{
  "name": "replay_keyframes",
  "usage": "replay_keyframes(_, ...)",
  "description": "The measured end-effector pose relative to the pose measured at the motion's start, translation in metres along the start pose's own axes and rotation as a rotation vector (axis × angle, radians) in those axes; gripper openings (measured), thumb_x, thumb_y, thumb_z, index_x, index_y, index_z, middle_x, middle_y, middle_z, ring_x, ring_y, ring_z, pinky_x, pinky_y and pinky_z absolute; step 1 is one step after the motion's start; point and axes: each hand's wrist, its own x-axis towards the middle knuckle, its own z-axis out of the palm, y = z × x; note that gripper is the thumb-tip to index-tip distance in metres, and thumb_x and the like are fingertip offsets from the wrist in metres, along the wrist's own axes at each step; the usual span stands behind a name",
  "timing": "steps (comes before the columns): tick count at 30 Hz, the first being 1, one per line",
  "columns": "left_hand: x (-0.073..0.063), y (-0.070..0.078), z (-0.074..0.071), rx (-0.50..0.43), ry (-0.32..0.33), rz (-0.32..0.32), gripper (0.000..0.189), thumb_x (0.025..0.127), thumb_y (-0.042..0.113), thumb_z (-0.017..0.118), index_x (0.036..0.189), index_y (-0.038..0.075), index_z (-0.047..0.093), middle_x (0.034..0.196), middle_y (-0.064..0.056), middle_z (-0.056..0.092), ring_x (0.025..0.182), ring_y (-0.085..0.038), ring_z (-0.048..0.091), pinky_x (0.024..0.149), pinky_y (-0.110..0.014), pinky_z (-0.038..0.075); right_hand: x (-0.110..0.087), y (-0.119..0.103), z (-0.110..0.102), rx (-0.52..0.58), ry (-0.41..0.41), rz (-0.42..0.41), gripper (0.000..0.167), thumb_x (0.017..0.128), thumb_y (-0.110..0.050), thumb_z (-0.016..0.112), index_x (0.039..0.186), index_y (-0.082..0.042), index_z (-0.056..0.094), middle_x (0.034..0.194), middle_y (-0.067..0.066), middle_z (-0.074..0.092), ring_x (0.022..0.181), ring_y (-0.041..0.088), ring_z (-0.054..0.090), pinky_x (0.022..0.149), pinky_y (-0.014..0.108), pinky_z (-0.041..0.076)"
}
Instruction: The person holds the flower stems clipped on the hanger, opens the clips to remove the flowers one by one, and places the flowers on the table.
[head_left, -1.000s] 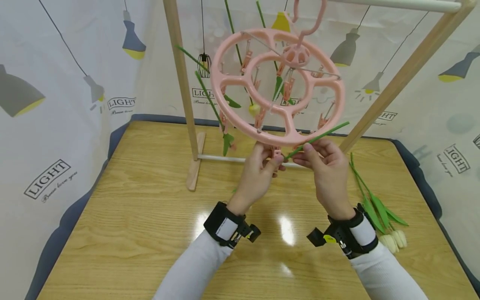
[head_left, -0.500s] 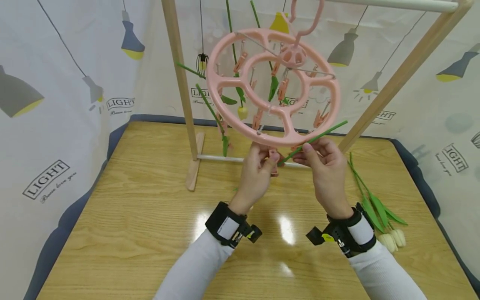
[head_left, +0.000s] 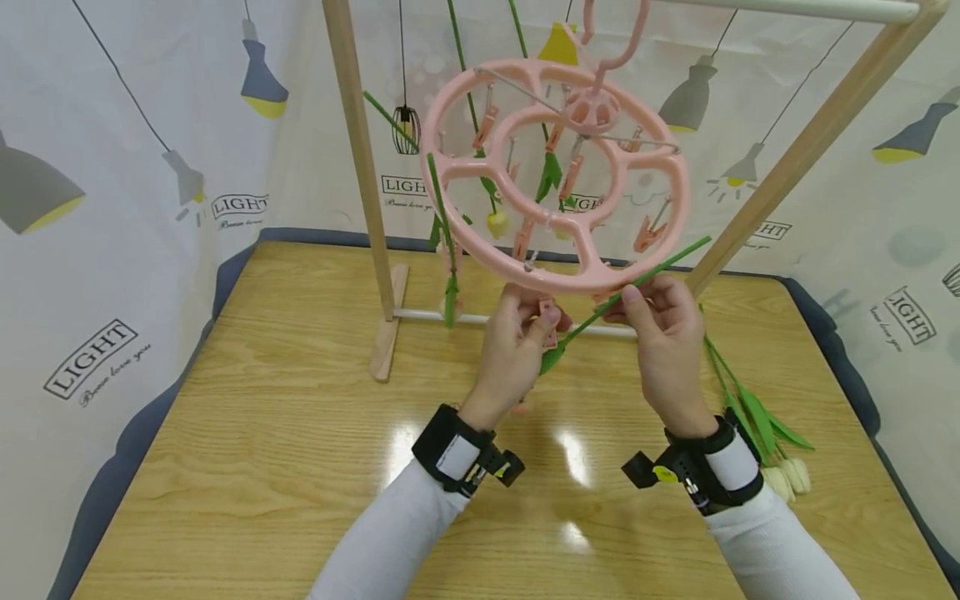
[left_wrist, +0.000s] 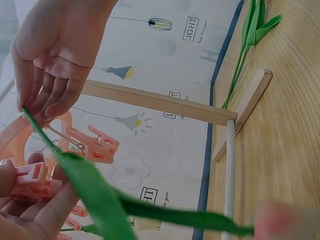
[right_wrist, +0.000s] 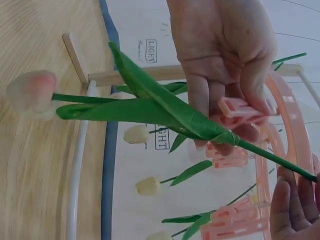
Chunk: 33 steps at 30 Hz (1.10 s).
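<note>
My left hand pinches a pink clothespin under the near rim of a round pink hanging dryer. My right hand pinches the green stem of an artificial tulip to the right of that clothespin. The right wrist view shows the tulip's pale pink bloom pointing down toward the table, its leaves crossing in front of the left hand. In that view the stem overlaps the clothespin's end. Several other tulips hang bloom down from clothespins on the dryer.
The dryer hangs by a pink hook from a wooden stand with a white top bar. White tulips lie on the table at right. A printed curtain surrounds the table.
My right hand has shifted slightly right with the stem, and the tulip's leaves now show beside my left hand. The dryer has swayed left, then back right. My left hand stays on the clothespin.
</note>
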Motion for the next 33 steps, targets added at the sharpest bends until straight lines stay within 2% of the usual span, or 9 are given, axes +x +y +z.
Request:
replay_keyframes(8, 0.000, -0.001, -0.002, 0.023, -0.003, -0.003, 0.018, 0.103, 0.008, 0.049, 0.118, 0.001, 0.043, 0.099, -0.025, 0.065, 0.085, -0.022, 0.063, 0.070, -0.020, 0.053, 0.007, -0.005, -0.020, -0.005, 0.044, 0.004, 0.008, 0.100, -0.002, 0.052, 0.107, -0.004, 0.056, 0.093, 0.008, 0.062, 0.078, 0.013, 0.066, 0.072, 0.021, 0.057)
replay_keyframes(15, -0.001, -0.004, -0.005, 0.033, -0.017, -0.009, 0.021, 0.102, 0.010, 0.050, 0.121, 0.001, 0.043, 0.101, -0.025, 0.065, 0.093, -0.038, 0.066, 0.078, -0.041, 0.060, 0.014, -0.009, -0.046, -0.060, 0.114, -0.033, 0.008, 0.099, -0.002, 0.055, 0.106, -0.003, 0.059, 0.090, 0.007, 0.063, 0.074, 0.011, 0.065, 0.067, 0.017, 0.055)
replay_keyframes(23, -0.003, -0.004, -0.006, 0.094, -0.047, -0.016, 0.021, 0.101, 0.010, 0.052, 0.120, 0.001, 0.045, 0.102, -0.021, 0.065, 0.094, -0.029, 0.067, 0.078, -0.023, 0.058, 0.021, -0.014, -0.067, -0.187, 0.148, -0.080, 0.015, 0.098, -0.005, 0.058, 0.111, 0.002, 0.060, 0.091, 0.005, 0.061, 0.074, 0.010, 0.062, 0.063, 0.015, 0.051)
replay_keyframes(26, -0.003, -0.004, -0.007, 0.111, -0.057, -0.002, 0.023, 0.101, 0.009, 0.052, 0.122, 0.002, 0.044, 0.102, -0.021, 0.065, 0.094, -0.029, 0.067, 0.078, -0.023, 0.058, 0.023, -0.015, -0.074, -0.209, 0.162, -0.098, 0.015, 0.098, -0.004, 0.058, 0.111, 0.002, 0.062, 0.090, 0.004, 0.060, 0.073, 0.010, 0.060, 0.063, 0.015, 0.050)
replay_keyframes(33, -0.006, -0.006, -0.012, 0.128, -0.067, 0.015, 0.025, 0.101, 0.009, 0.053, 0.122, 0.002, 0.042, 0.101, -0.020, 0.064, 0.093, -0.029, 0.067, 0.080, -0.027, 0.059, 0.030, -0.019, -0.090, -0.179, 0.236, -0.123, 0.015, 0.096, 0.002, 0.058, 0.109, 0.002, 0.063, 0.089, 0.004, 0.062, 0.069, 0.009, 0.059, 0.060, 0.014, 0.048)
